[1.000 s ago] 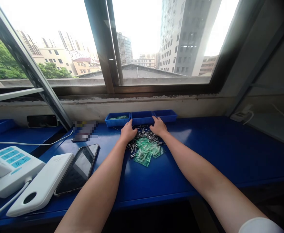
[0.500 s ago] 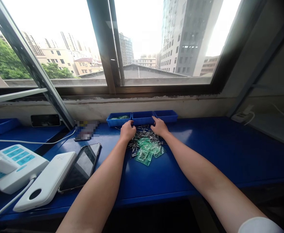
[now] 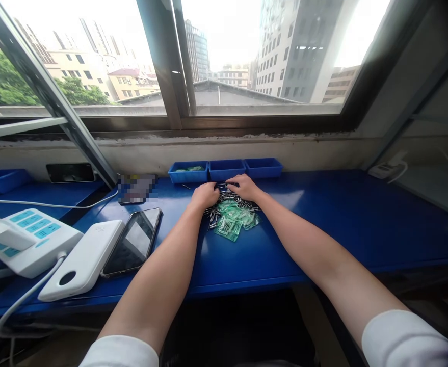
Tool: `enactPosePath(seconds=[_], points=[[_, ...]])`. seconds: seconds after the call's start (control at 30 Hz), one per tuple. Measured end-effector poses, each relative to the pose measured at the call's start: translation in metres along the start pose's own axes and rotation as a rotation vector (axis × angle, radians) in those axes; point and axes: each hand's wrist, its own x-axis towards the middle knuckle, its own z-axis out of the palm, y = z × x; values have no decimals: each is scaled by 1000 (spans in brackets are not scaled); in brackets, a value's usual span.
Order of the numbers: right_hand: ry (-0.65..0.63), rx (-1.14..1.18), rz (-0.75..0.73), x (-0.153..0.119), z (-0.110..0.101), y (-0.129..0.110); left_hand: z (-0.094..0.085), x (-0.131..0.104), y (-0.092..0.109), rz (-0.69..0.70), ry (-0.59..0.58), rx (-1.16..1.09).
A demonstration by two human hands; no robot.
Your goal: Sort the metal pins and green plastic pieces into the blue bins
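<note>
A loose pile of small silver and dark metal pins (image 3: 242, 202), like pop rivets, lies on the blue tabletop. My left hand (image 3: 205, 194) cups the pile's left side, its fingers bent inward and partly hidden. On the far right side, my right hand (image 3: 244, 187) reaches over the pins with its fingers extended to the left. I make out nothing clearly gripped in either hand. Several green-tinted clear bags (image 3: 229, 226) with pale pieces inside lie at the near side of the pile. Just beyond the hands stand a left blue bin (image 3: 188, 177) holding similar bags, a middle bin (image 3: 227, 168) and a right bin (image 3: 264, 168).
At left lie a phone (image 3: 134, 244), a white power bank (image 3: 82, 260) and a power strip (image 3: 36, 244) with white cables. Another phone (image 3: 71, 173) leans near a blue tray (image 3: 4, 179). A metal shelf post (image 3: 61, 109) rises at left, before the window.
Both hands have moved closer together over the far part of the pile, the right one shifting left. The pins look more bunched. The camera view has tilted slightly downward.
</note>
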Motion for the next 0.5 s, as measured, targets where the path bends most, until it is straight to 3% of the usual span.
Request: enactPosePath(seconds=[0.23,0.4,0.5], points=[[47,117,-62,0,-5,-4,-2,-2,7,75,167,-62],[101,541,25,2,-11,-11,-1,-5,15,243,291,-220],[95,725,88,2,-13,-12,-1,-5,18,277,327,-264]])
